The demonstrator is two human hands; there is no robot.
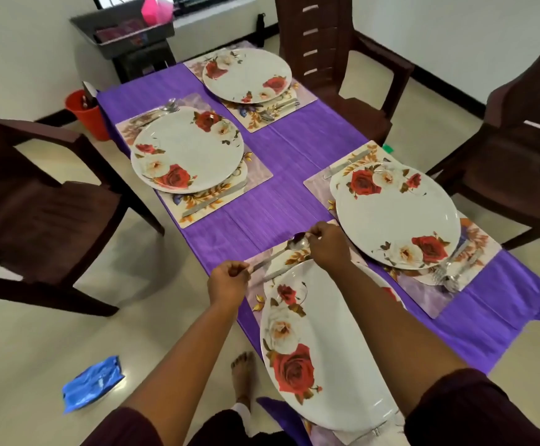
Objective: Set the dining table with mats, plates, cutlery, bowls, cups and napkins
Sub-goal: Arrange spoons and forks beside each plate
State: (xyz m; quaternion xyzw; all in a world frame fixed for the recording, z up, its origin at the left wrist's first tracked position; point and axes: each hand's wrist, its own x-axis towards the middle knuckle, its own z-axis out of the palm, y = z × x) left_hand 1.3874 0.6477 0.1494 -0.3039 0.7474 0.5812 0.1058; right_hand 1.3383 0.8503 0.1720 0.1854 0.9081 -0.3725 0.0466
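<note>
Cutlery step: we align the spoon [296,243] beyond the nearest plate [326,349].
Left hand [228,281] pinches the handle; right hand [328,241] pinches the bowl; next, lower it flat onto the mat [259,300] under our fingers.

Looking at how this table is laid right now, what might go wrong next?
1. The nearest plate seems to overhang the table's near edge, under the right forearm; a nudge might tip it off.
2. Both hands, left hand and right hand, pinch one spoon by its ends; it may slip onto that plate.
3. A blue packet lies on the floor near the bare foot, a possible slip.
</note>
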